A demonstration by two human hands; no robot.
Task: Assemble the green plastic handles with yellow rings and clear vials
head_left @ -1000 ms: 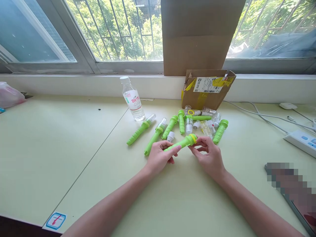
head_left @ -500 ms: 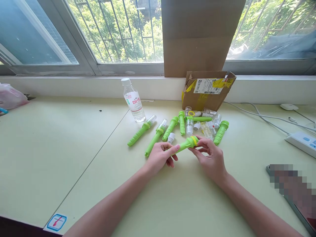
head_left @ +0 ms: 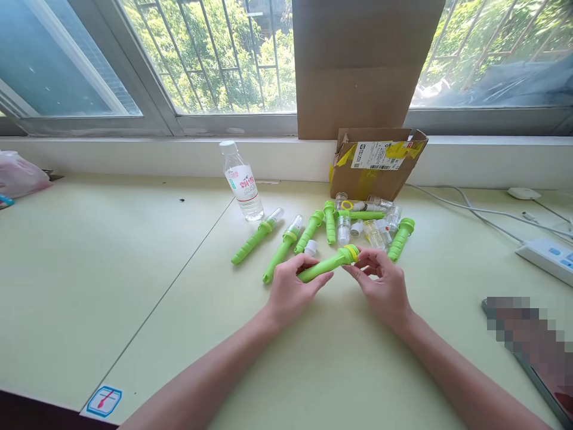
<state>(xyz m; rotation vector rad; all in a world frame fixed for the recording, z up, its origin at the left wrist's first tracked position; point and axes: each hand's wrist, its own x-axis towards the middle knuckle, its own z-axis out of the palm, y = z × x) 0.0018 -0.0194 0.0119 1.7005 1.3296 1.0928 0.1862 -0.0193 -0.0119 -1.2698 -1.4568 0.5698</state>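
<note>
My left hand [head_left: 293,286] is closed around the lower part of a green plastic torch handle [head_left: 329,264], thumb below it. The handle is tilted, its wide end up and to the right. A yellow ring [head_left: 353,253] sits around that wide end. My right hand [head_left: 378,278] pinches the wide end by the ring with thumb and fingers; part of the ring is hidden by the fingertips. Just behind my left hand stands a small white part [head_left: 310,248]. Two green handles with clear tips [head_left: 257,237] [head_left: 282,249] lie to the left.
More green handles [head_left: 308,232] [head_left: 401,239] lie behind my hands among clear ribbed caps [head_left: 344,228]. A water bottle [head_left: 243,182] stands at the back, beside a cardboard box [head_left: 373,170] farther right. At right are a power strip [head_left: 548,257], cables [head_left: 474,209] and a phone [head_left: 528,358].
My left hand has shifted its grip on the green torch handle, the thumb now lower and more of the handle showing. My right hand stays at the ringed end.
</note>
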